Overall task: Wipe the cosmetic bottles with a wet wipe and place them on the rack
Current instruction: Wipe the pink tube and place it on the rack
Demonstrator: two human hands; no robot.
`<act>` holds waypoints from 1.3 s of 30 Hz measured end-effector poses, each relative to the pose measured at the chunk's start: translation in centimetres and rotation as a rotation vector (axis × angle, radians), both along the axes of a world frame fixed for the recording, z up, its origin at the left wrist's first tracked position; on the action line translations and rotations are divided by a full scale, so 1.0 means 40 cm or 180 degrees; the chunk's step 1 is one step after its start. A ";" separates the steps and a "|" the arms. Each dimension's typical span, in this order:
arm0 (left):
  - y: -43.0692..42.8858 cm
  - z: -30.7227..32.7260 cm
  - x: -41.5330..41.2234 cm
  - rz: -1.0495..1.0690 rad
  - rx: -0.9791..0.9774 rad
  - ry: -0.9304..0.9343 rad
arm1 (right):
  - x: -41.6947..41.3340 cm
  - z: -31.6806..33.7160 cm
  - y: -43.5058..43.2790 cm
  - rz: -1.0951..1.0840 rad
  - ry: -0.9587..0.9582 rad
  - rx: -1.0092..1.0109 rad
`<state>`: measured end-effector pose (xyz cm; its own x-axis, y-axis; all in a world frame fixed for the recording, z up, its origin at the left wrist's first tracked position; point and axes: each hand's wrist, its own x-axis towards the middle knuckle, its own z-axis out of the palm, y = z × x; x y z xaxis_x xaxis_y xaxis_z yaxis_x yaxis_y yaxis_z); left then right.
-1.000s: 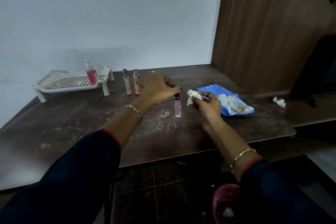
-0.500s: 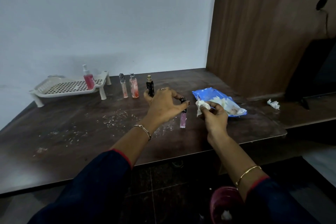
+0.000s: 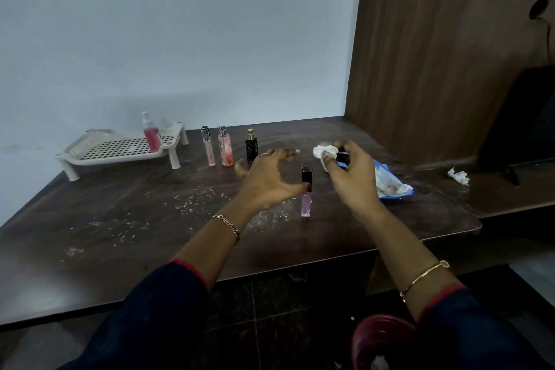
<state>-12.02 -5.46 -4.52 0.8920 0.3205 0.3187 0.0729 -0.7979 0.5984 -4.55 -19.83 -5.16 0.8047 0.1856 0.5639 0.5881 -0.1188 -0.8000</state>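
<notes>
Lip gloss tube (image 3: 306,193), pink with a black cap, stands upright on the dark wooden table (image 3: 90,237) just right of the frame's centre. The left hand (image 3: 268,179) hovers beside it with fingers spread wide and curved, gripping nothing; its thumb tip reaches the lower edge of the cap, though real contact is hard to judge. Just to the upper right, the right hand (image 3: 353,177) pinches a crumpled white wet wipe (image 3: 325,152) between thumb and fingertips. This hand is motion-blurred, so the exact finger positions cannot be told. Behind it lies a blue wipe pack (image 3: 389,182), largely hidden by the hand. To the upper left of the tube three more bottles stand in a row: a black bottle (image 3: 251,146), a peach pump bottle (image 3: 225,149) and a slim clear tube (image 3: 207,148). Further left, the white perforated rack (image 3: 120,151) carries a pink spray bottle (image 3: 152,136) at its right end. White crumbs (image 3: 192,198) dot the tabletop, a wadded tissue (image 3: 459,176) lies at far right, and a red bin (image 3: 377,339) is cut off at the bottom edge.
</notes>
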 end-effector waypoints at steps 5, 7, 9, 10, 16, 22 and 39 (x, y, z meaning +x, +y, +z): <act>-0.005 0.014 -0.006 -0.0125 -0.0271 0.0027 | 0.008 0.016 0.001 0.0032 -0.1172 -0.1301; -0.004 0.012 -0.003 -0.0188 -0.0405 0.0010 | 0.002 0.006 0.000 0.0036 -0.1360 -0.1595; -0.001 0.008 0.002 -0.0264 -0.0540 -0.0028 | -0.005 -0.002 -0.003 -0.0013 -0.1576 -0.1765; 0.002 0.005 0.005 -0.0281 -0.0580 -0.0030 | -0.007 -0.005 -0.004 -0.0037 -0.1700 -0.1802; 0.021 -0.021 0.021 -0.0439 -0.0865 -0.0114 | -0.004 -0.008 -0.010 0.0048 -0.1991 -0.2282; 0.030 -0.036 0.027 -0.0459 -0.0966 -0.0211 | -0.014 -0.013 -0.010 0.0111 -0.2207 -0.2318; 0.012 -0.008 -0.015 -0.0923 -0.0838 -0.0337 | -0.018 -0.032 -0.003 0.0032 -0.2324 -0.1805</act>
<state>-12.62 -4.99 -4.84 0.9241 0.1434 0.3543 -0.2057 -0.5948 0.7771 -5.28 -19.95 -6.44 0.2821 0.5940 0.7534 0.9268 -0.3716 -0.0542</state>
